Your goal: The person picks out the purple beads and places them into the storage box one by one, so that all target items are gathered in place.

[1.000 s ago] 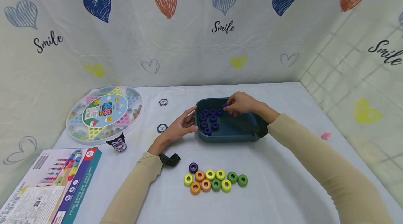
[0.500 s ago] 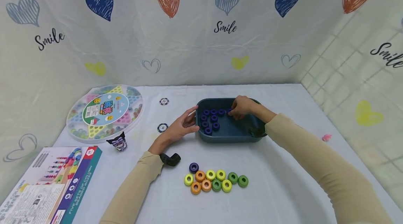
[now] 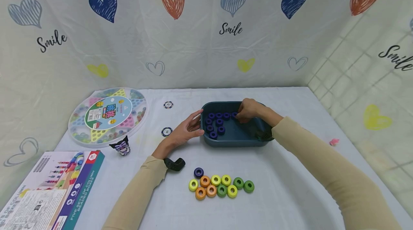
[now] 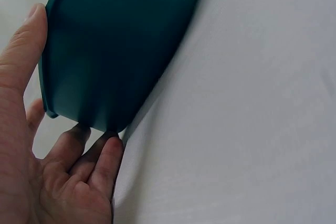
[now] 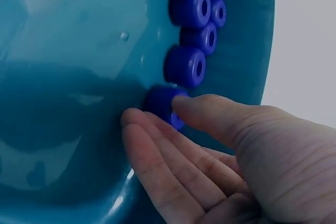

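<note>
A dark teal tray [image 3: 237, 143] stands on the white table, with several purple ring beads [image 3: 219, 122] gathered in its left part. My left hand [image 3: 182, 132] rests against the tray's left end, thumb and fingers spread over the outer wall. In the left wrist view its thumb touches the tray [image 4: 105, 51] on one side and its fingertips the other. My right hand [image 3: 250, 109] reaches inside the tray near the back wall. In the right wrist view its thumb and fingers pinch a purple bead [image 5: 160, 103] at the end of the row.
Loose beads in yellow, orange [image 3: 211, 190], green and purple lie in front of the tray. To the left are a round Chinese checkers board [image 3: 108, 115], a small figurine [image 3: 122, 146], two poker chips [image 3: 166, 131] and a bead-set box [image 3: 48, 190]. A pink piece [image 3: 334, 141] lies far right.
My right hand has lowered into the tray and shifted slightly right, bringing the pinched purple bead down beside the back row. My left hand keeps its place at the tray's end.
</note>
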`<state>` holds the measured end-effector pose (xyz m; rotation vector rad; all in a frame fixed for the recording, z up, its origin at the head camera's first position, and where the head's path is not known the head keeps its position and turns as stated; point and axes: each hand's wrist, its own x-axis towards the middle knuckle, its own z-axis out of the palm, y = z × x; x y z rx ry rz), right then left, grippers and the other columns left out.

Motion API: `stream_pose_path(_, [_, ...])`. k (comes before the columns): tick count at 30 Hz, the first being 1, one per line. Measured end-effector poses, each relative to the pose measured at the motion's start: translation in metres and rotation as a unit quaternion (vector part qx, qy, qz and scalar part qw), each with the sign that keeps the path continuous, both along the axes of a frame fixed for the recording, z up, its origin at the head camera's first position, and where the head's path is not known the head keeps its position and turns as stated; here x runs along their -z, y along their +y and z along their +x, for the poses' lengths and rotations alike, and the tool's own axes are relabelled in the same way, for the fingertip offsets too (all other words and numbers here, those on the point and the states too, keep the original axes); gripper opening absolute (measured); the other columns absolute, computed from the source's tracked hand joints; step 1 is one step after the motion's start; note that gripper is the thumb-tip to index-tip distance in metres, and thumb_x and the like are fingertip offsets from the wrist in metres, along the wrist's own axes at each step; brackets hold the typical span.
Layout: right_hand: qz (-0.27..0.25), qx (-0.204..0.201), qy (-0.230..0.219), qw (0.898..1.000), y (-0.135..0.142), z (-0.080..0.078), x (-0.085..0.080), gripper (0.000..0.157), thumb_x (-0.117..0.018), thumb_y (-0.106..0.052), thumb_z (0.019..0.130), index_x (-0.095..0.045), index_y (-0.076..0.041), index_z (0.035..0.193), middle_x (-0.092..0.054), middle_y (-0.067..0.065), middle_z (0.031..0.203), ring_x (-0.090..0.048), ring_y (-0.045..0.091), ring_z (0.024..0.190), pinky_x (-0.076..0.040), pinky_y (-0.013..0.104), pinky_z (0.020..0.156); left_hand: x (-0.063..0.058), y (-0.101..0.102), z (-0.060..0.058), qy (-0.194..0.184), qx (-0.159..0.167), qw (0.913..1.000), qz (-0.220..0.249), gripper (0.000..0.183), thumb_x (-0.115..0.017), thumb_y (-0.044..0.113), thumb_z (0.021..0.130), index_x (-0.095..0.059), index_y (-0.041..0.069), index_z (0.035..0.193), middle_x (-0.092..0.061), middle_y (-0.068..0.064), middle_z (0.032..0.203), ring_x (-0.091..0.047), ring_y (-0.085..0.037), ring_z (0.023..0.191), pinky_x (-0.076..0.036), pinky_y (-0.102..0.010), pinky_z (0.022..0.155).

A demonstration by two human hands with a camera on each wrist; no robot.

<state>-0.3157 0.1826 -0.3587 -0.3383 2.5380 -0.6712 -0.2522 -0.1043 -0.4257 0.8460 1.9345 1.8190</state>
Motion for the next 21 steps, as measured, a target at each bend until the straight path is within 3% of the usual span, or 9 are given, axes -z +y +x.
stream_pose_path(4, [0.002,-0.008,0.026,1.0,-0.002,0.01,-0.011,0.03,-0.058,-0.011,0.087,-0.058,0.012,0.106,-0.067,0.018,0.085,-0.066,0.025,0.072,-0.055,0.031,0.061,-0.001,0.0,0.001,0.008,-0.001,1.0,-0.005,0.075,-0.059,0.007,0.087,-0.013,0.011,0.145,-0.016,-0.017,0.147,-0.023,-0.028,0.132,-0.02,-0.046,0.106])
stream_pose_path(7, [-0.003,-0.037,0.073,0.997,-0.008,0.025,-0.02,0.025,-0.058,-0.012,0.087,-0.061,0.008,0.103,-0.066,0.015,0.08,-0.065,0.022,0.064,-0.054,0.029,0.058,-0.002,0.0,0.001,0.012,-0.002,0.9999,-0.01,0.074,-0.058,0.005,0.087,-0.012,0.01,0.145,-0.016,-0.018,0.147,-0.023,-0.029,0.132,-0.021,-0.045,0.106])
stream_pose_path(13, [-0.015,-0.111,0.184,0.977,-0.037,0.075,-0.032,0.02,-0.062,-0.019,0.085,-0.064,-0.003,0.098,-0.061,0.0,0.066,-0.055,0.011,0.052,-0.048,0.027,0.055,-0.003,0.0,0.0,0.005,-0.001,0.9999,-0.014,0.074,-0.058,0.006,0.087,-0.012,0.012,0.146,-0.016,-0.017,0.147,-0.024,-0.029,0.131,-0.022,-0.044,0.106])
stream_pose_path(16, [-0.026,-0.14,0.217,0.966,-0.056,0.104,-0.031,0.014,-0.064,-0.021,0.084,-0.066,-0.009,0.092,-0.057,-0.007,0.064,-0.05,0.005,0.052,-0.045,0.022,0.05,0.002,0.0,-0.003,0.0,-0.007,0.9999,-0.013,0.075,-0.06,0.01,0.087,-0.014,0.016,0.146,-0.018,-0.014,0.147,-0.026,-0.027,0.131,-0.023,-0.043,0.106])
stream_pose_path(21, [-0.022,-0.201,0.195,0.96,-0.085,0.142,-0.016,0.014,-0.065,-0.022,0.083,-0.066,-0.012,0.092,-0.055,-0.011,0.065,-0.048,0.002,0.054,-0.043,0.017,0.05,0.021,0.0,-0.012,0.012,-0.013,0.9998,-0.011,0.074,-0.062,0.018,0.086,-0.017,0.025,0.145,-0.022,-0.007,0.147,-0.03,-0.018,0.13,-0.027,-0.036,0.105])
